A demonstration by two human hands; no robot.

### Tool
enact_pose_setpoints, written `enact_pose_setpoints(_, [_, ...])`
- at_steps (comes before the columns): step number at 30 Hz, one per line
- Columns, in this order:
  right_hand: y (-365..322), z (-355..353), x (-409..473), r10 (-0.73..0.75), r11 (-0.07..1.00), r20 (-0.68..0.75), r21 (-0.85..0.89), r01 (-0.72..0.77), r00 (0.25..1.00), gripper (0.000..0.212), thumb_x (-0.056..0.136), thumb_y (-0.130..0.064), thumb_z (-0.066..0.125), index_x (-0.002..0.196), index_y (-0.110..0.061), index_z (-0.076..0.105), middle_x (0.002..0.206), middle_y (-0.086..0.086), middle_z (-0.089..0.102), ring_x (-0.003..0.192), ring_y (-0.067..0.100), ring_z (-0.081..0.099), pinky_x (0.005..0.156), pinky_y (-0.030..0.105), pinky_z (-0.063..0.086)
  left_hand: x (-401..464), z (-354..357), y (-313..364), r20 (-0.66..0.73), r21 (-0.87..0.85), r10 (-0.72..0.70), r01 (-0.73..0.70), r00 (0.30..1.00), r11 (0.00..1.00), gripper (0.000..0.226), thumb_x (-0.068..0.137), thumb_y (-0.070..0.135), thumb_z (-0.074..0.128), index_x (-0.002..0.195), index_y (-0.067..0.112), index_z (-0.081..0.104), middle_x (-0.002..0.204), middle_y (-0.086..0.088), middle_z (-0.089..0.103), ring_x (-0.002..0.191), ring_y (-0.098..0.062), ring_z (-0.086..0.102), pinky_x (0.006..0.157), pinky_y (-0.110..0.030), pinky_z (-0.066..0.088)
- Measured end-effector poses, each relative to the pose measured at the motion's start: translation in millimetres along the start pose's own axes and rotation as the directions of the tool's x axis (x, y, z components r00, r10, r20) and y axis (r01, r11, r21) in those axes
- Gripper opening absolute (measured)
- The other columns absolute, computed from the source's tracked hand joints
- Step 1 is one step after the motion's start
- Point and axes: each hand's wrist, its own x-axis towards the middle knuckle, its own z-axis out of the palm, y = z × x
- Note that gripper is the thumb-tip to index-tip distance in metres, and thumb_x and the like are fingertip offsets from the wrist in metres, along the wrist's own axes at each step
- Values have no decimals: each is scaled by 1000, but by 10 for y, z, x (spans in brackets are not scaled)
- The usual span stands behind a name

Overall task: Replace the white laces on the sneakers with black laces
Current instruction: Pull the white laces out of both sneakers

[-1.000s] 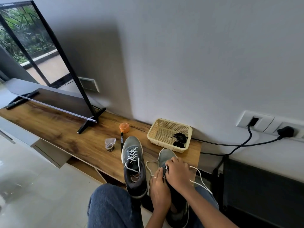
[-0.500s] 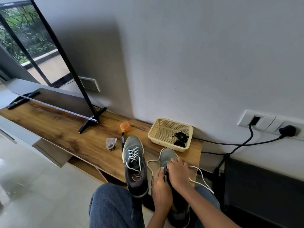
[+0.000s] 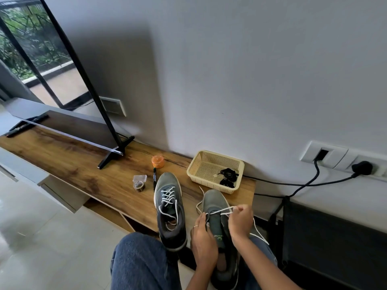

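Head view: right hand (image 3: 240, 223) has curled fingers pinching the white lace (image 3: 219, 211), drawn taut across the right sneaker (image 3: 217, 218) at the desk (image 3: 83, 174) edge. Left hand (image 3: 204, 239) grips that sneaker's side, fingers wrapped around it. Left sneaker (image 3: 169, 208) sits alongside (white lacing intact). Black laces (image 3: 228, 177) lie in the beige basket (image 3: 195, 170), well apart from both hands.

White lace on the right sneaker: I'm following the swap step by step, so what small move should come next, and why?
Probably keep drawing the white lace out through the eyelets to the right. The right hand pinches a taut stretch of it over the right sneaker, while the left hand steadies that shoe's side. Some lace is threaded there yet, and the black laces wait in the basket.
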Motion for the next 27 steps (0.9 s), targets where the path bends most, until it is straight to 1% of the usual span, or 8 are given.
enact_pose_setpoints(2, [-77,-65,-95,-274,942,70,-181,282,959,18,85,-3,49,93,-18,51,99,-5,47,88,17,50,76,35,43,16,-8,-20,9,13,13,-13,1000,1000,49,97,3,40,142,20,46,146,7,45,132,-14,41,104,-27,35])
enact_pose_setpoints(4, [-113,-87,-121,-489,787,204,-316,530,848,23,84,-9,55,103,-23,56,103,-9,47,96,13,48,81,36,45,20,-12,-27,0,10,14,-14,1000,1000,48,97,3,40,142,18,47,145,5,47,132,-15,43,104,-27,34])
enact_pose_setpoints(6, [-124,-72,-118,-521,603,407,-447,661,751,19,88,-22,57,107,-26,60,109,-10,49,106,13,46,85,34,40,13,-7,-30,-7,5,15,-15,1000,1000,46,97,5,41,142,17,47,144,3,49,130,-17,45,103,-29,36])
enact_pose_setpoints(10, [-114,-5,-148,-473,414,557,-543,731,682,17,93,-31,54,109,-29,61,118,-9,49,115,17,39,88,34,31,5,5,-55,16,40,23,-24,1000,999,48,98,5,39,144,19,44,146,4,46,132,-14,42,106,-28,36])
enact_pose_setpoints(17, [-176,52,-200,-447,330,551,-630,703,705,21,98,-22,45,113,-22,59,125,-4,49,119,21,38,90,37,31,25,4,-76,25,42,18,-19,1000,999,48,98,6,39,144,18,44,146,4,46,134,-14,40,108,-26,34])
enact_pose_setpoints(20, [-184,3,-195,-467,335,487,-675,657,738,21,98,-22,46,116,-21,56,125,-2,49,118,21,41,89,37,31,38,14,-72,5,39,36,-36,999,999,48,97,5,41,143,18,46,144,4,48,132,-15,42,106,-27,36])
enact_pose_setpoints(23, [-162,-61,-157,-434,407,412,-704,583,801,18,96,-20,46,113,-23,52,122,-4,46,115,18,40,91,36,30,42,40,-50,4,35,46,-46,999,998,49,96,3,42,142,18,47,143,3,48,132,-14,42,106,-25,34])
enact_pose_setpoints(27, [-128,-172,-25,-294,720,93,-633,284,951,12,94,-19,52,106,-19,55,115,1,51,112,22,44,92,42,35,47,43,-75,-75,-93,-37,30,996,995,45,96,3,43,136,19,53,133,-3,57,121,-18,53,103,-28,40])
